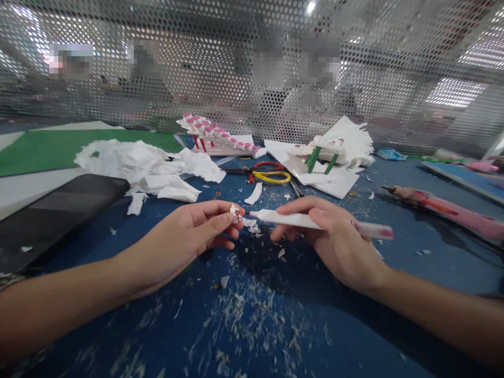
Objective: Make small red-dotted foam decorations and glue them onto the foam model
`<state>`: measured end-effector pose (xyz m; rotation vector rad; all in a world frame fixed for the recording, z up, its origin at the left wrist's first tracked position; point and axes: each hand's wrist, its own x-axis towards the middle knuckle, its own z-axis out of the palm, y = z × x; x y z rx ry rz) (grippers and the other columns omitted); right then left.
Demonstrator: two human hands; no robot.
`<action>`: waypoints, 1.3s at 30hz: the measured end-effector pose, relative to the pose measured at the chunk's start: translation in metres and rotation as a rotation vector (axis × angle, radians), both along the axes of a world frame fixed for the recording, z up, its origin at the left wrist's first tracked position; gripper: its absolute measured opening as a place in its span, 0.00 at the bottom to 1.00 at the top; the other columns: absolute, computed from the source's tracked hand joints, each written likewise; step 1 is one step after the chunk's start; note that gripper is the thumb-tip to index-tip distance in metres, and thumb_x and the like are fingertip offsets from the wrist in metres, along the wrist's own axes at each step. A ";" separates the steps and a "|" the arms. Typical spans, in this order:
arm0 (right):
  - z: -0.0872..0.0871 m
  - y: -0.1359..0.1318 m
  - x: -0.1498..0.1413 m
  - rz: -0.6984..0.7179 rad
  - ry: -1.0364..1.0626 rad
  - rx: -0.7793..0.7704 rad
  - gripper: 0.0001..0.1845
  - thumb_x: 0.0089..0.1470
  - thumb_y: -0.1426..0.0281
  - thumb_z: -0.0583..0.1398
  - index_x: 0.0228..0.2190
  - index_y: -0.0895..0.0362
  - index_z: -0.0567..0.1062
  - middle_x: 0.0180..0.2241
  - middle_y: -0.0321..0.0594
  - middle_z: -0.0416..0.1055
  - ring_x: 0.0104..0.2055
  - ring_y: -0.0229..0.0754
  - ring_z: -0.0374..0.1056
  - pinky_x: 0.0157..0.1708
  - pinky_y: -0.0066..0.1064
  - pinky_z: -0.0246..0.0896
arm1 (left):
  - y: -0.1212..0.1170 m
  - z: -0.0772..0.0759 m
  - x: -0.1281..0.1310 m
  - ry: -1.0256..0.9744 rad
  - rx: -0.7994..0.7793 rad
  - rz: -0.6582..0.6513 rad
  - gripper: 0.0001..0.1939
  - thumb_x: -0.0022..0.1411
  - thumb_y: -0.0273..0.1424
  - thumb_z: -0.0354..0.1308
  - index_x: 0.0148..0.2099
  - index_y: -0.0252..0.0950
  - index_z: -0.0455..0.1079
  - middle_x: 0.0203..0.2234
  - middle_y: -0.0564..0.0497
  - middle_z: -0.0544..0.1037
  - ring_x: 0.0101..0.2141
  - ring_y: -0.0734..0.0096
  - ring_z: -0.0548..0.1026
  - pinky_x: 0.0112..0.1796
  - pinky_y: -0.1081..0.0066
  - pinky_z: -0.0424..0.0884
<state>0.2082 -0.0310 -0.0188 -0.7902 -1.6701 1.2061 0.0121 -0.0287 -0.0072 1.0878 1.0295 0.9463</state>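
Note:
My left hand [189,236] pinches a small white and pink foam piece [235,213] between thumb and forefinger, just above the blue table. My right hand [334,239] grips a white pen-like tool [291,219] with a pink rear end, held level like a pen. Its tip points left and touches or nearly touches the foam piece. White shavings [252,310] lie scattered on the blue mat below both hands.
A black phone [51,215] lies at left, beside a heap of white foam scraps [137,165]. Red and yellow scissors [268,173], two small foam models [216,137] [334,149] and a pink tube [444,212] lie behind. A perforated metal screen [252,68] closes the back.

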 end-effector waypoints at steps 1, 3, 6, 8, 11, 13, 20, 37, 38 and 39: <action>0.000 0.000 0.000 0.013 0.008 0.008 0.15 0.54 0.70 0.47 0.34 0.55 0.72 0.27 0.35 0.73 0.32 0.35 0.68 0.34 0.27 0.58 | 0.000 0.000 0.000 -0.011 -0.005 0.001 0.07 0.56 0.23 0.52 0.29 0.33 0.71 0.20 0.56 0.72 0.22 0.83 0.68 0.24 0.86 0.67; 0.000 0.000 0.000 0.062 0.005 0.027 0.15 0.54 0.70 0.47 0.34 0.55 0.72 0.28 0.36 0.74 0.33 0.35 0.68 0.35 0.27 0.58 | -0.001 0.000 0.000 -0.023 -0.014 0.003 0.07 0.56 0.23 0.52 0.29 0.32 0.71 0.20 0.55 0.72 0.23 0.83 0.68 0.24 0.86 0.68; 0.000 0.000 -0.001 0.058 -0.021 0.021 0.14 0.54 0.70 0.48 0.34 0.56 0.72 0.28 0.36 0.74 0.33 0.35 0.68 0.35 0.26 0.59 | -0.001 0.000 -0.001 -0.031 -0.028 0.018 0.08 0.56 0.21 0.51 0.29 0.32 0.71 0.20 0.55 0.72 0.23 0.83 0.68 0.24 0.86 0.68; 0.000 0.000 -0.001 0.025 -0.006 0.010 0.14 0.54 0.70 0.47 0.34 0.55 0.72 0.28 0.35 0.73 0.33 0.35 0.68 0.34 0.26 0.59 | -0.001 0.000 -0.001 -0.033 -0.026 0.019 0.08 0.56 0.21 0.51 0.29 0.32 0.70 0.20 0.55 0.72 0.22 0.83 0.68 0.24 0.86 0.68; 0.000 -0.001 -0.001 0.035 0.010 0.025 0.15 0.55 0.69 0.47 0.35 0.55 0.72 0.28 0.35 0.73 0.33 0.35 0.68 0.35 0.27 0.59 | -0.001 -0.001 -0.001 -0.032 -0.018 0.009 0.08 0.56 0.21 0.52 0.28 0.32 0.70 0.20 0.56 0.72 0.22 0.83 0.68 0.24 0.86 0.68; 0.000 -0.002 -0.001 0.043 -0.011 0.039 0.15 0.54 0.70 0.47 0.34 0.55 0.72 0.28 0.36 0.73 0.33 0.35 0.68 0.34 0.27 0.59 | -0.001 0.000 0.000 -0.033 -0.020 0.011 0.08 0.56 0.20 0.52 0.28 0.32 0.70 0.20 0.56 0.72 0.23 0.84 0.68 0.24 0.86 0.68; 0.000 -0.002 0.000 0.053 -0.020 0.044 0.14 0.55 0.70 0.47 0.35 0.55 0.72 0.28 0.36 0.73 0.33 0.35 0.68 0.35 0.27 0.60 | 0.000 0.001 0.000 -0.022 -0.032 0.027 0.09 0.56 0.20 0.51 0.28 0.31 0.70 0.20 0.56 0.72 0.23 0.84 0.68 0.24 0.87 0.67; 0.002 -0.005 -0.001 0.047 -0.090 0.124 0.15 0.54 0.70 0.47 0.35 0.56 0.72 0.29 0.37 0.73 0.34 0.38 0.68 0.36 0.31 0.60 | 0.000 0.000 0.000 0.003 -0.022 0.007 0.07 0.55 0.21 0.52 0.27 0.32 0.69 0.20 0.56 0.71 0.22 0.83 0.68 0.25 0.85 0.66; 0.002 -0.005 -0.001 0.044 -0.082 0.126 0.15 0.54 0.70 0.47 0.35 0.56 0.72 0.29 0.37 0.73 0.34 0.38 0.67 0.36 0.31 0.60 | -0.001 0.001 0.000 0.007 -0.025 0.010 0.07 0.55 0.22 0.52 0.27 0.32 0.69 0.20 0.56 0.71 0.23 0.83 0.67 0.25 0.85 0.66; 0.002 -0.005 -0.001 0.046 -0.077 0.129 0.15 0.54 0.69 0.47 0.36 0.56 0.72 0.29 0.37 0.73 0.34 0.38 0.67 0.36 0.32 0.60 | -0.001 0.002 0.000 0.008 -0.026 0.008 0.07 0.55 0.22 0.52 0.27 0.32 0.69 0.20 0.56 0.71 0.23 0.83 0.67 0.25 0.85 0.66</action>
